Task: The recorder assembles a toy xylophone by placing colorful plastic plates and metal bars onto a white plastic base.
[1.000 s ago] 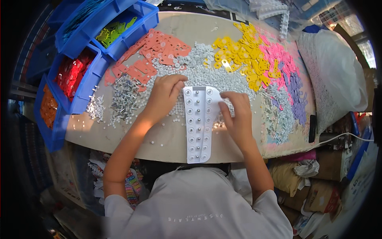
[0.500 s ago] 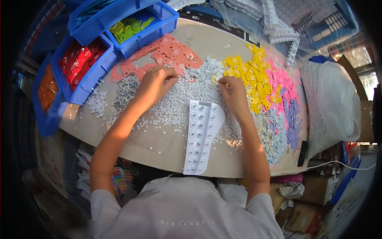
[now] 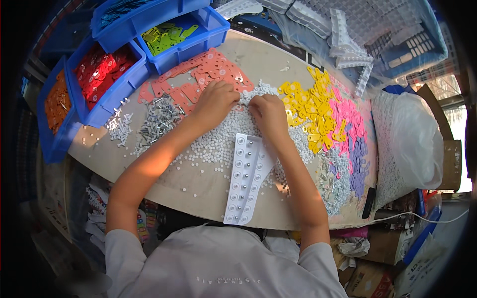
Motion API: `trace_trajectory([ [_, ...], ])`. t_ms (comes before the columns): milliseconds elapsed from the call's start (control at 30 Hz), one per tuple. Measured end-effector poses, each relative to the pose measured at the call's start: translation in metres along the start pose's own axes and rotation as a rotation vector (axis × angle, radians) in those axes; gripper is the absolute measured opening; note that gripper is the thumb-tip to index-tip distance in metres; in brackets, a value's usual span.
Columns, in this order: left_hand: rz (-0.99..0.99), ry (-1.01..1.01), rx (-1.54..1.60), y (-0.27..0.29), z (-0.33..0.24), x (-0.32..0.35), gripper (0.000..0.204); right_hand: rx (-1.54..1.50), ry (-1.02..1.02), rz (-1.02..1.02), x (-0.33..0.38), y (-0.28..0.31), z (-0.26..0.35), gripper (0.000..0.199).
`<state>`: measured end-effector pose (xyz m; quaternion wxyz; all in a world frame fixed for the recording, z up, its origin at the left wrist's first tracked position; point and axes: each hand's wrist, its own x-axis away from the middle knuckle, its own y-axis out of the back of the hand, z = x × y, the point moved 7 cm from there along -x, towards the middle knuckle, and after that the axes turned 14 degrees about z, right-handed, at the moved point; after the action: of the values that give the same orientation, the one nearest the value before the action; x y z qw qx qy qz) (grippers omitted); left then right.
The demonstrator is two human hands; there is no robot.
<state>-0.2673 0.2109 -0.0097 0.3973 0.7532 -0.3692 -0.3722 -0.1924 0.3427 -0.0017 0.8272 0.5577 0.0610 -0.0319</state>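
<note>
My left hand and my right hand are close together over a heap of small white round pieces. The fingers of both are curled into a pinch. What they hold, if anything, is too small to make out. Just below my right hand lies a white plastic tray with rows of round cups down both sides and small shiny metal pieces along its middle channel. Flat salmon-pink tabs are spread beyond my left hand. A heap of yellow tabs lies to the right of my right hand.
Blue bins hold red tabs, orange tabs and green tabs. Metal rivets lie at left, more at right. Pink tabs and purple tabs lie near a plastic bag. A black object sits at the right edge.
My hands have come together: the left moved right, and the right moved left. The view has shifted slightly. The white tray stays on the table near its front edge.
</note>
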Motion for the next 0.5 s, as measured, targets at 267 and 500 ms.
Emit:
trace_trajectory([
  [267, -0.031, -0.039, -0.041, -0.001, -0.003, -0.002, 0.003, -0.001, -0.023, 0.013, 0.008, 0.006, 0.002, 0.013],
  [500, 0.010, -0.048, -0.162, -0.007, -0.007, -0.001, 0.014, -0.381, -0.212, 0.020, 0.052, 0.035, -0.004, 0.010],
])
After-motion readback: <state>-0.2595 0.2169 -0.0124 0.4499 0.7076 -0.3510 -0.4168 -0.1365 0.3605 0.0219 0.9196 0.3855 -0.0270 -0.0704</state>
